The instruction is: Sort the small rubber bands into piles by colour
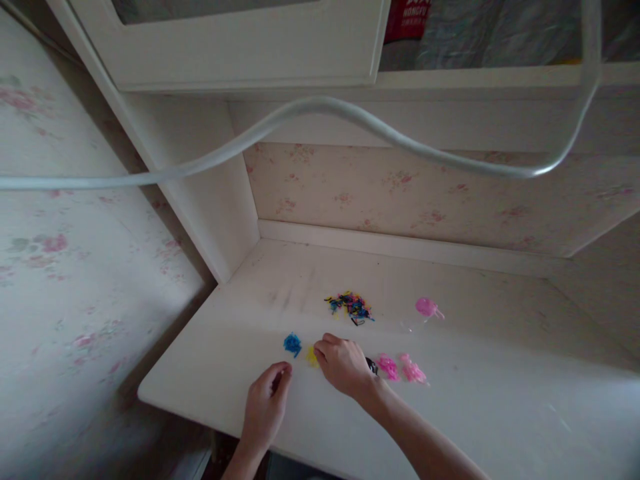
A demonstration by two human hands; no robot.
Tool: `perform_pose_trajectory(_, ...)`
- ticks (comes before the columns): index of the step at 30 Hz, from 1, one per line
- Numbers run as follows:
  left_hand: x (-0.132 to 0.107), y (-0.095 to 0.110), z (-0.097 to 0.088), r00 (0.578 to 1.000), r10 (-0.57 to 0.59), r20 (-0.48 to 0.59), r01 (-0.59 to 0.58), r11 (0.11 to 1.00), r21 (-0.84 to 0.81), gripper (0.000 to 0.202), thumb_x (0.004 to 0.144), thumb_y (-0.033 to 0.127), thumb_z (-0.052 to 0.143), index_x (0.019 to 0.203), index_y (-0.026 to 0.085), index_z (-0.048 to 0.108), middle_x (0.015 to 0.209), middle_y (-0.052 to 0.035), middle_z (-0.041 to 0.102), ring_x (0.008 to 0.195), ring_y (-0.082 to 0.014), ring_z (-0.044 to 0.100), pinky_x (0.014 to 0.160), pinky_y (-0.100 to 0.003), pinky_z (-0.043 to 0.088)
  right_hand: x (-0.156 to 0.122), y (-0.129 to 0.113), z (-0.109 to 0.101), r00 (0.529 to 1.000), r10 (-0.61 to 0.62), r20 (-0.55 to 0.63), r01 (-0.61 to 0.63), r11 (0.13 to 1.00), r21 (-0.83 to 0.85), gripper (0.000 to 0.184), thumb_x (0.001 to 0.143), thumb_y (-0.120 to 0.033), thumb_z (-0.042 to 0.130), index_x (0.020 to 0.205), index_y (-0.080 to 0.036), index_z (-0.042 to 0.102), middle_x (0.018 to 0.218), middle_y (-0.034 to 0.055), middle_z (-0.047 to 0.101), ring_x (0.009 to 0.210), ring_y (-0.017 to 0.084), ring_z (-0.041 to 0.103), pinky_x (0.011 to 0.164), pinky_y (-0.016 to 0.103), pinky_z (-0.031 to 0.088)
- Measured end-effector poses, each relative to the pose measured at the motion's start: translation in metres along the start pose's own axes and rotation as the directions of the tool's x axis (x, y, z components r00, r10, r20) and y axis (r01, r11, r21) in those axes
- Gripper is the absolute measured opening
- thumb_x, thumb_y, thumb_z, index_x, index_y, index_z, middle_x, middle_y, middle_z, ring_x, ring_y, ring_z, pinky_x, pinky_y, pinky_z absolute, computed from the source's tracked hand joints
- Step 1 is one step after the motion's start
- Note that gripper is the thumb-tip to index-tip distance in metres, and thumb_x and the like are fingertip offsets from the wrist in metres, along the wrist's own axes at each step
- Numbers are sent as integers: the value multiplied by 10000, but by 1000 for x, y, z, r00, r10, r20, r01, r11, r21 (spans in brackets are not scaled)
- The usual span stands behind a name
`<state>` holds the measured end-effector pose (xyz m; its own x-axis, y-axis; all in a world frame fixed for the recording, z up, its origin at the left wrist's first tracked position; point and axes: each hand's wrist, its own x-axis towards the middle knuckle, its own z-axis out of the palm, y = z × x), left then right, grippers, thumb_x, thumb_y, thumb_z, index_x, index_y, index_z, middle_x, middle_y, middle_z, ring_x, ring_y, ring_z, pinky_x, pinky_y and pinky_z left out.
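Presently at the right hand (345, 365): a small heap of yellow bits (311, 357) is being touched by the bent fingertips. The hand is being held palm down with its fingers drawn narrow, and whether a bit is being gripped cannot be told.
Left hand (267, 400): it is being held just above the white desk top (475, 413), fingers curled in toward the thumb. Whether anything is being pinched cannot be told.
Look of the yellow heap: it is pale, loose and low, and is being half hidden by the right fingers.
Neighbour on the left: a small heap of bright blue bits (293, 344) is being left untouched just beside the yellow one.
Right of the wrist: two heaps of pink bits (387, 366) are being kept side by side near the front edge.
Farther back: a mixed heap of blue, yellow, pink and dark bits (351, 305) is being kept apart, with a pink plastic piece (427, 307) to its right.
Overhead: a blurred white cable (350, 113) is being seen across the view.
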<state>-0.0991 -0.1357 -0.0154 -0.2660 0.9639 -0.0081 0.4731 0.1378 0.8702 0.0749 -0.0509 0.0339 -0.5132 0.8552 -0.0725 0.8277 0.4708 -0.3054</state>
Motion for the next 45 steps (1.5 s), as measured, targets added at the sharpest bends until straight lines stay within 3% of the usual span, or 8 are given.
perform_pose_trajectory(6, 2, 1, 2, 1000, 24, 0, -24, 999, 39, 382, 866, 460, 450, 981, 169, 670, 747, -37, 686, 632, -158, 623, 605, -237, 497, -5, 10, -4, 1000, 31, -4, -31, 999, 11, 317, 927, -302, 373, 797, -252, 658, 858, -15, 652, 749, 114, 605, 613, 205, 333)
perform_pose_trajectory(11, 2, 2, 2, 999, 42, 2, -42, 994, 101, 372, 854, 471, 461, 959, 189, 680, 690, -24, 675, 625, -161, 631, 568, -221, 494, -7, 34, -8, 985, 168, -33, -167, 986, 20, 349, 932, -316, 345, 823, -260, 671, 911, -6, 670, 798, 124, 611, 631, 204, 342)
perform_pose_trajectory(18, 0, -2, 1, 999, 34, -18, -32, 994, 108, 385, 853, 478, 462, 971, 181, 678, 685, -29, 676, 651, -172, 646, 579, -228, 511, 20, 61, -10, 937, 346, -55, -346, 938, 11, 328, 896, -411, 399, 1037, -287, 668, 1024, 40, 689, 881, 193, 639, 688, 255, 420)
perform_pose_trajectory(24, -1, -7, 1, 998, 41, -55, -37, 997, 68, 357, 845, 459, 487, 961, 181, 677, 880, -56, 716, 704, -171, 664, 640, -241, 531, 41, 54, -7, 930, 361, -72, -363, 932, -22, 325, 893, -376, 405, 955, -223, 686, 995, 74, 698, 861, 210, 654, 702, 276, 451)
perform_pose_trajectory(32, 0, -6, 1, 996, 80, -32, -77, 993, 94, 324, 868, 430, 462, 930, 192, 673, 889, -48, 716, 738, -158, 662, 668, -230, 524, 34, 47, -9, 963, 260, -76, -264, 964, -39, 388, 942, -323, 324, 866, -222, 691, 966, 63, 695, 848, 172, 645, 699, 241, 411)
perform_pose_trajectory(40, 0, -2, 1, 999, 51, -1, -51, 993, 104, 336, 888, 425, 433, 984, 198, 661, 768, -25, 694, 665, -143, 641, 627, -213, 507, 9, 11, -2, 999, 31, -40, -31, 999, -11, 416, 952, -400, 310, 797, -259, 669, 843, -13, 680, 767, 114, 616, 627, 199, 341)
perform_pose_trajectory(45, -1, -4, 2, 998, 56, -2, -56, 994, 97, 331, 882, 431, 439, 953, 192, 658, 800, -35, 701, 668, -145, 642, 614, -212, 505, 10, -1, 5, 999, -25, -20, 25, 1000, -2, 387, 933, -380, 342, 762, -248, 662, 815, -7, 680, 744, 127, 617, 614, 214, 331)
